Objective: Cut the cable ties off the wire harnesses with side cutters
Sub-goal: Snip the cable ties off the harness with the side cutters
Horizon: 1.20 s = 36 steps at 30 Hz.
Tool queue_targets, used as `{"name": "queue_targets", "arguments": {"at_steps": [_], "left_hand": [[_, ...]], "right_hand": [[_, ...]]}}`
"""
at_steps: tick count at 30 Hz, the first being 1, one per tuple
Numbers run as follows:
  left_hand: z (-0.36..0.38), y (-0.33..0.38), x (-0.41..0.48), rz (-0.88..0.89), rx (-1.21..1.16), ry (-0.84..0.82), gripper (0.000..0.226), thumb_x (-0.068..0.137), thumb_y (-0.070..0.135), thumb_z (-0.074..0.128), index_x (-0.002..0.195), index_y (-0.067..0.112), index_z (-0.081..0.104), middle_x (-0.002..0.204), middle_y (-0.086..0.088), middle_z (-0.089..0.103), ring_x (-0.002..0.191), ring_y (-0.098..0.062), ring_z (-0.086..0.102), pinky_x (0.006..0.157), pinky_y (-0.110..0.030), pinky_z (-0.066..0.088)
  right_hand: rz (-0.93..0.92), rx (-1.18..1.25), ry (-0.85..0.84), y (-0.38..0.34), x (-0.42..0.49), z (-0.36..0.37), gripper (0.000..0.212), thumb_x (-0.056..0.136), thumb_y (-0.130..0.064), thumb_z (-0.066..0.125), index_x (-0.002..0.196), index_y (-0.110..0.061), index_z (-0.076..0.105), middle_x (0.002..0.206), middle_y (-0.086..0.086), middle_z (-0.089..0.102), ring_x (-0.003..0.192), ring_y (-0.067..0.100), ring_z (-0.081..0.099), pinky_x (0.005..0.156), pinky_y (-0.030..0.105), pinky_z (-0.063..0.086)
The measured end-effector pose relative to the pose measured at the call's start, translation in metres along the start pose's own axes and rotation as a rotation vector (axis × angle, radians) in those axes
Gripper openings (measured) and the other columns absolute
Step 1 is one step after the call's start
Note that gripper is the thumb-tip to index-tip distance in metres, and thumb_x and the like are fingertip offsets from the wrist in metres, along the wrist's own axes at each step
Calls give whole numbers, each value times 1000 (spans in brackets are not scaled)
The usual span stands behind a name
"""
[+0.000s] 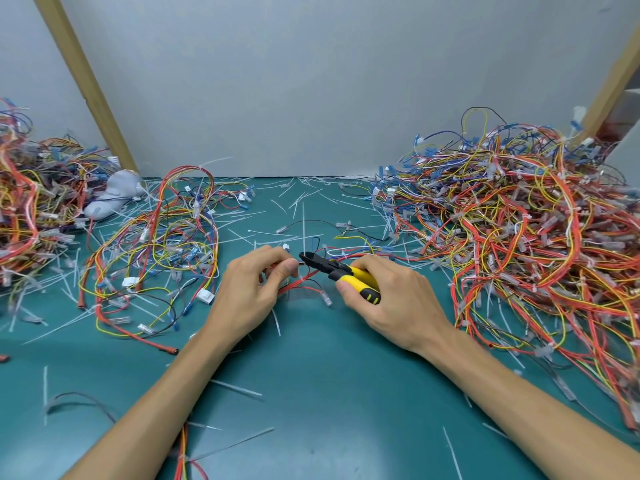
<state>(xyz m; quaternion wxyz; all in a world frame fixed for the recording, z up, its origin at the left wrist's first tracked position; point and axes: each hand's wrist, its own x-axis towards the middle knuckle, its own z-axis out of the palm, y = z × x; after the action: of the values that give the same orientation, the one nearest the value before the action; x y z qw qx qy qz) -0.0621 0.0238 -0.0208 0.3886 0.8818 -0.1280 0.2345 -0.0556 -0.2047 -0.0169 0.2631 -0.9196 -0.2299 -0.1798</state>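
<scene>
Centre of tabletop (311, 393): left hand (256, 289) pinches a light, floppy red wire harness (292, 286), right hand (391, 303) grips yellow-handled side cutters (332, 268), tips at the wires; judged best held taut close beside the cut.

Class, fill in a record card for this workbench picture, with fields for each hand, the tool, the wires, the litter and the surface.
left hand: pinches the red wires between thumb and fingers
right hand: grips the yellow handles of the side cutters
tool tip: points left, close to the left thumb; any tie there is too small to tell
wires: big pile on the right, smaller pile far left, loose harness left of the hands
litter: cut white cable ties scattered about
surface: green mat
</scene>
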Motion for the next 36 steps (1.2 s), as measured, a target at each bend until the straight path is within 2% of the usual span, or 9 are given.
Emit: {"name": "queue_targets", "arguments": {"at_steps": [4,8,13,26,32,36], "left_hand": [[0,-1,0,1,-1,4,24,93,35,53,75,23,63,71,5,58,68,-12,51,64,-30,42],[1,-3,1,4,5,-6,24,93,35,53,75,24,63,71,6,58,69,-13,51,64,-30,42],[1,-5,1,-2,14,-11,24,93,36,53,75,24,63,72,7,59,70,-12,52,64,-30,43],[0,-3,0,-7,16,-13,24,94,37,53,76,25,63,72,7,59,70,-11,52,64,-29,42],[-1,-1,0,-10,17,-16,24,93,36,53,75,24,63,72,6,58,69,-12,51,64,-29,41],[-1,-1,0,-7,22,-13,22,96,29,57,76,24,64,73,5,59,69,-11,51,64,-28,41]], "right_hand": [[-2,-25,-24,0,1,1,33,89,-60,48,92,-29,56,73,-10,56,67,14,49,60,33,42],[-2,-21,-7,-1,-1,0,28,89,-57,53,92,-30,55,76,-11,53,68,11,48,61,32,40],[31,-34,-55,-1,1,0,36,89,-60,49,87,-25,56,68,-8,53,66,18,50,61,35,43],[24,-26,-66,0,1,-1,35,89,-59,50,85,-25,54,67,-7,53,66,18,50,59,34,41],[16,-16,-22,0,0,-1,33,88,-60,50,89,-28,57,73,-10,57,68,14,51,63,33,44],[21,-28,8,0,0,0,36,85,-63,46,91,-29,58,76,-11,59,69,12,52,63,32,45]]}}
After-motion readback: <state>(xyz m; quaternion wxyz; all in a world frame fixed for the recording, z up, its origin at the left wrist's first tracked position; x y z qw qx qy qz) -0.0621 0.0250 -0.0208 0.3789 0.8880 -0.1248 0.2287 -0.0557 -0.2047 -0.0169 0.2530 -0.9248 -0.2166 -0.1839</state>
